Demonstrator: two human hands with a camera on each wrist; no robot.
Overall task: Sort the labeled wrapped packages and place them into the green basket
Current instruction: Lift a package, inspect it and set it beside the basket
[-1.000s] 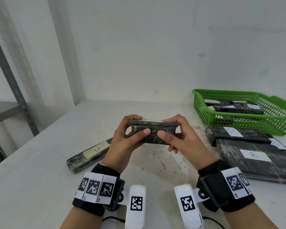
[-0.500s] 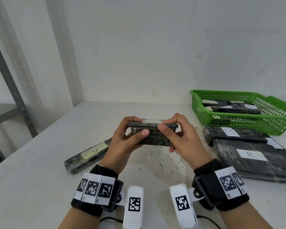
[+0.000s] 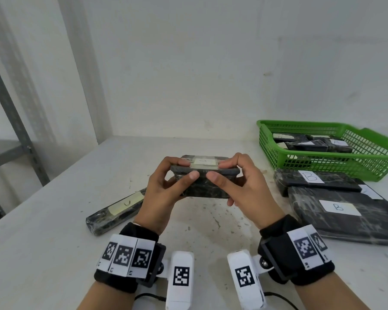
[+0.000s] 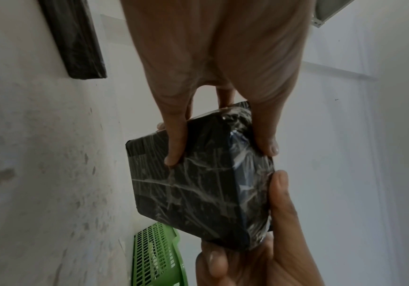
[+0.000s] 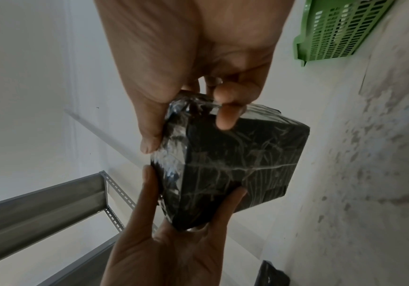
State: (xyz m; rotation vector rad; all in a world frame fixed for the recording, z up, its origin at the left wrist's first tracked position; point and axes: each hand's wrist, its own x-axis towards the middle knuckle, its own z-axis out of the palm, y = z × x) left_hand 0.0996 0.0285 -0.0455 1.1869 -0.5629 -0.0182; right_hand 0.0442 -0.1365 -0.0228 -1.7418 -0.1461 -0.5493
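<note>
Both our left hand [image 3: 164, 193] and right hand [image 3: 244, 193] grasp a black film-wrapped package [image 3: 203, 177], pale label up, above mid-table; bare tabletop [image 3: 54, 253] lies left, the green basket [image 3: 278, 153] far right.

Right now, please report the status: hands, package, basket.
Left hand and right hand both grip one wrapped package above the table. Green basket right, partly filled. Path to it open.

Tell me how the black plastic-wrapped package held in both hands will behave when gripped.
The black plastic-wrapped package probably stays stiff: its edges look straight between the left hand and right hand. The glossy wrinkled film may be slippery. Flat sides: unlikely to roll.
</note>
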